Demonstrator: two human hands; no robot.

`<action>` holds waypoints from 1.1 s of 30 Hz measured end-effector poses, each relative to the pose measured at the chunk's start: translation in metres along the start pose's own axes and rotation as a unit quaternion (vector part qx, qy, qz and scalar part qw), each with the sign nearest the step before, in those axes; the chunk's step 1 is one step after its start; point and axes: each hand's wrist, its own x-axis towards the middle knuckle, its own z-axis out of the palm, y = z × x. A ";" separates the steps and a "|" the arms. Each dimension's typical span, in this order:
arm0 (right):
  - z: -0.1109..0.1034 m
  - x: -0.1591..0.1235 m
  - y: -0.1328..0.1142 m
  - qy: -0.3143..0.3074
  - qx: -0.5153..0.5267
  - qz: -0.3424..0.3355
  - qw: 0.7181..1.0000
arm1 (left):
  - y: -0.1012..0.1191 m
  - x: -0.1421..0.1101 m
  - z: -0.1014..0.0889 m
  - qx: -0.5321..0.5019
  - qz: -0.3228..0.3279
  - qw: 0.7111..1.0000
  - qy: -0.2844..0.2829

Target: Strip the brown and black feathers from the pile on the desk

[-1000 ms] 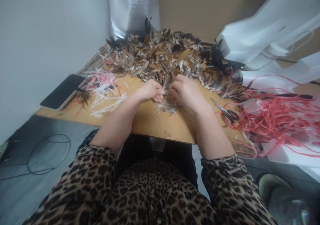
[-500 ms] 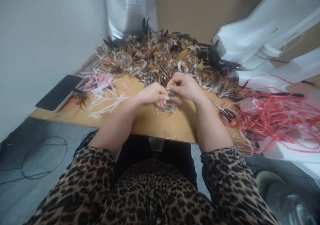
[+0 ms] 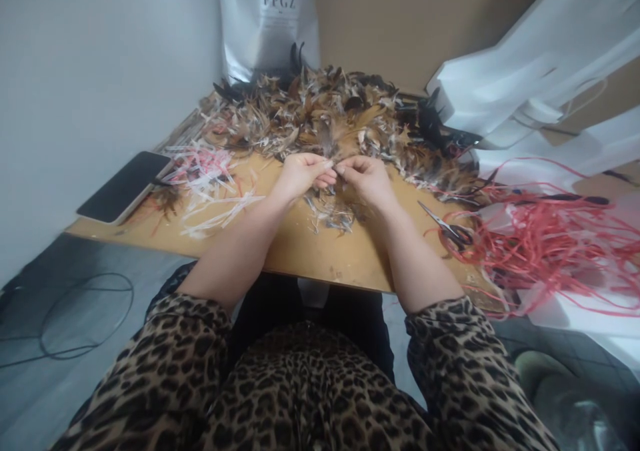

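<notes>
Over the near middle of the table, my left hand (image 3: 303, 174) pinches thumb against fingers at the base of a grey-brown feather (image 3: 327, 141), whose vane points away from me. My right hand (image 3: 369, 179) is closed in a pinch just beside it, the fingertips of both hands almost meeting. Whatever sits between the right fingertips is too small to make out. Beneath the hands lies a little heap of fluffy grey feather scraps (image 3: 333, 217). A big pile of brown, black and pale feathers (image 3: 300, 114) spreads directly beyond both hands.
A phone (image 3: 125, 187) and white and pink strips (image 3: 205, 164) lie on the left of the wooden table (image 3: 300, 257). Scissors (image 3: 450, 227) rest at the right beside tangled red strings (image 3: 555, 237). A silver bag (image 3: 270, 31) stands behind the feathers.
My hands have turned so both pinches now face each other at nearly the same height. The left hand has risen slightly, and a feather now shows above its fingertips. The view has shifted slightly.
</notes>
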 end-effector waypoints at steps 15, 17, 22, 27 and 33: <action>-0.007 -0.011 -0.030 -0.071 -0.416 -0.258 0.869 | -0.014 0.001 -0.009 0.280 0.121 0.949 -0.082; -0.013 -0.007 -0.029 -0.083 -0.387 -0.259 0.881 | -0.012 -0.002 -0.009 0.304 0.139 0.935 -0.117; -0.030 -0.001 -0.022 -0.099 -0.219 -0.164 0.957 | -0.004 -0.011 -0.004 0.230 0.102 0.951 -0.180; -0.035 0.001 -0.012 -0.070 -0.076 -0.065 0.992 | 0.006 -0.014 0.001 0.107 0.062 0.977 -0.173; -0.010 0.003 -0.002 0.014 0.005 -0.043 0.999 | -0.002 -0.002 0.001 -0.008 0.037 0.997 -0.069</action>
